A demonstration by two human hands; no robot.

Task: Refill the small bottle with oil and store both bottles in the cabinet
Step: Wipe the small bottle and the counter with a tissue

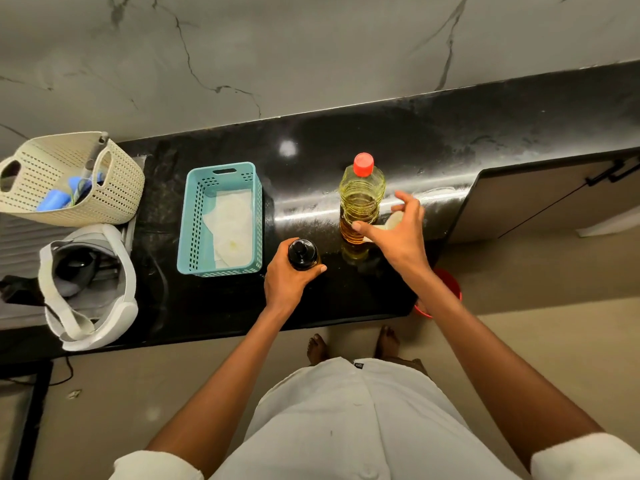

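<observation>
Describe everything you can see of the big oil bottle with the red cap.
The tall, clear, ribbed plastic bottle stands upright on the glossy black counter, with its red screw cap on. Yellow oil shows inside, amber near the base. The right hand lays its thumb across the bottle's lower front, fingers spread beside it.

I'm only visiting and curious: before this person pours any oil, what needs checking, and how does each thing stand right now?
1. Small dark bottle steadied: ok, the left hand grips it upright on the countertop.
2. Small bottle opened: not ok, its black top is on.
3. Large oil bottle opened: not ok, the red cap is on.
4. Right hand grip on the large bottle: not ok, only the thumb touches it, fingers spread.
5. Oil available: ok, oil shows in the large bottle.
6. White object under the right hand: cannot tell what it is.
</observation>
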